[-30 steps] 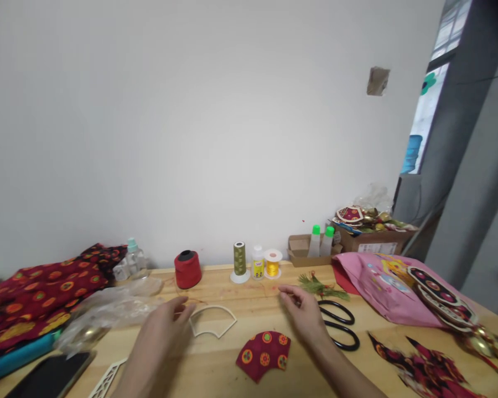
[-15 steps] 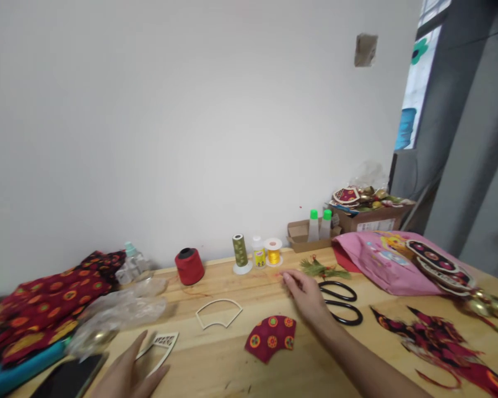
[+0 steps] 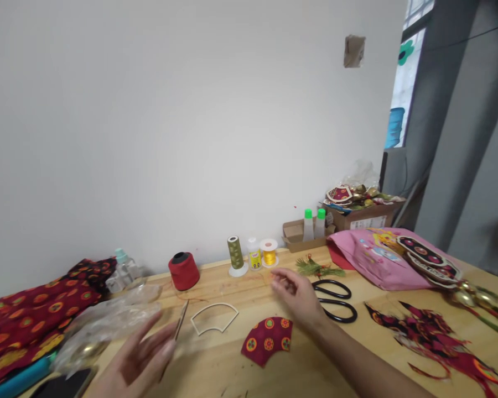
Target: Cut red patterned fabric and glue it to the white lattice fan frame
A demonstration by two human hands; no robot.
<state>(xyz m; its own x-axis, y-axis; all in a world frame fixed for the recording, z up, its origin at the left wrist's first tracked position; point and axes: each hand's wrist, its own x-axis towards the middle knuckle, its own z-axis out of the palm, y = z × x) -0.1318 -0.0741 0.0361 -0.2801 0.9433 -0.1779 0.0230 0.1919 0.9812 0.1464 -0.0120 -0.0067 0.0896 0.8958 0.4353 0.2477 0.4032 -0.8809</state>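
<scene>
So yeah, it's one cam, worn on the person's head, and from where I'm standing it looks forward and a bit down across the wooden table [image 3: 207, 367]. It's facing pretty square at the pale wall [image 3: 191, 121], which eats well over half the picture, so the tabletop only gets the bottom strip. Left hand [image 3: 139, 356] and right hand [image 3: 296, 298] come in from the low edge, and they're closest to the lens. Super wide too: patterned cloth [image 3: 37, 315] at far left, a window [image 3: 409, 69] off to the right. The table's back edge climbs rightward.
</scene>
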